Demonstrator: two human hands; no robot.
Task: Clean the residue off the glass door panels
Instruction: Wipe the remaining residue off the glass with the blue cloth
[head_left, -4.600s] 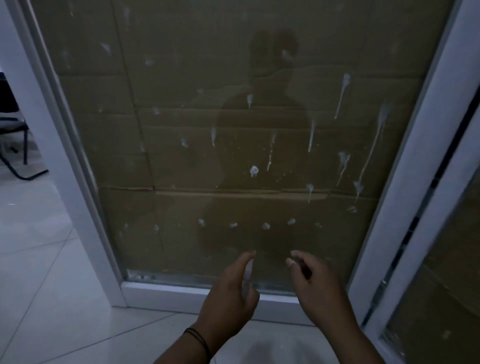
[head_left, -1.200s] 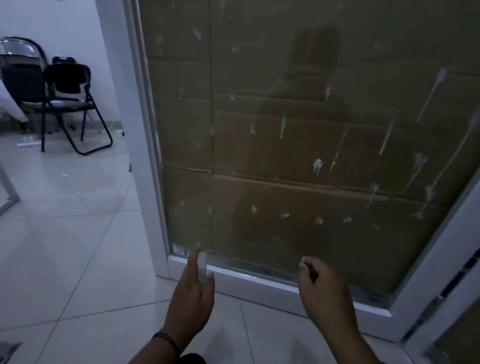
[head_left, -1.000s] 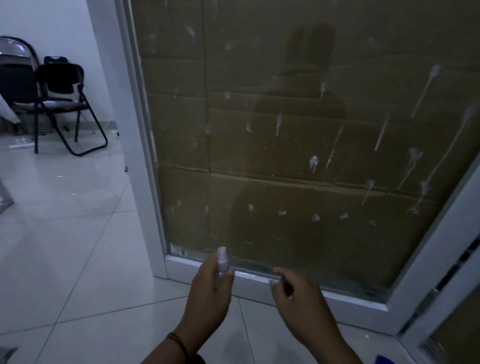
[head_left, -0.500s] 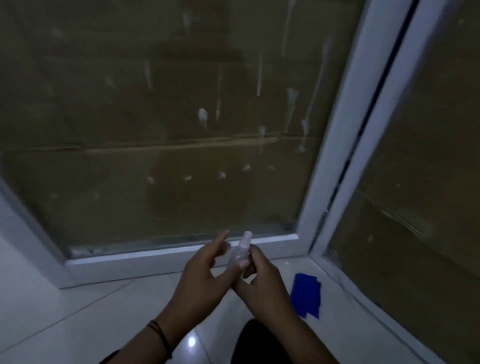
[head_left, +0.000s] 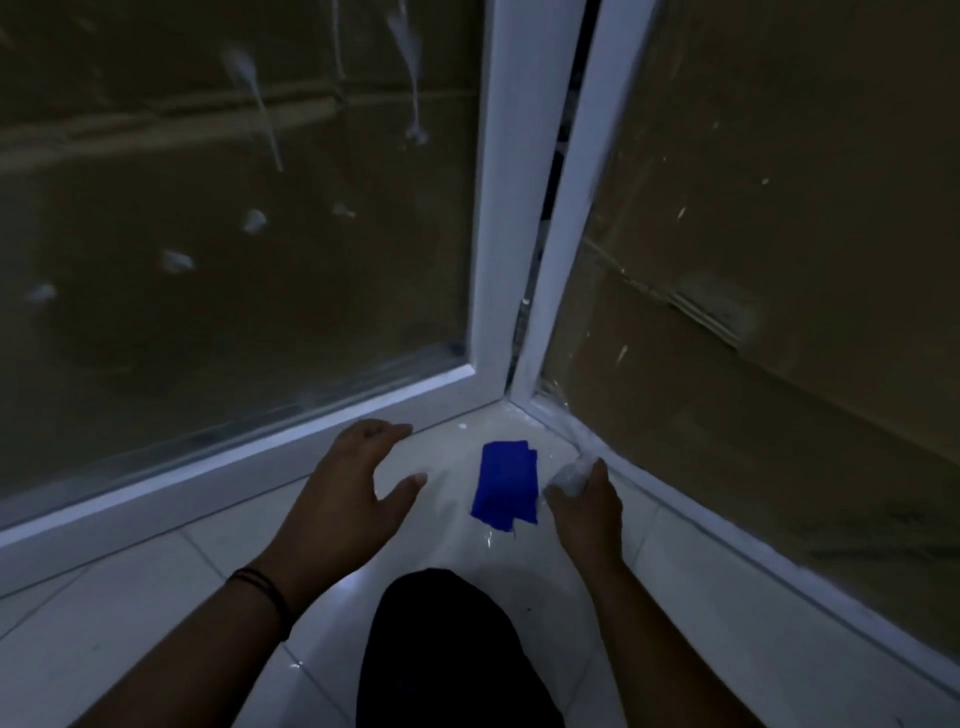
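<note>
On the white floor, in the corner where two glass door panels meet, lies a blue cloth. White drips and spots mark the left glass panel. Left hand hovers with fingers spread. Right hand pinches a small clear spray bottle beside the cloth.

A folded blue cloth lies on the white tiled floor. Left of the cloth the left hand hovers with fingers spread. Just right of the cloth the right hand grips a small clear spray bottle; above the cloth, two white-framed glass panels streaked with white residue meet in a corner.
</note>
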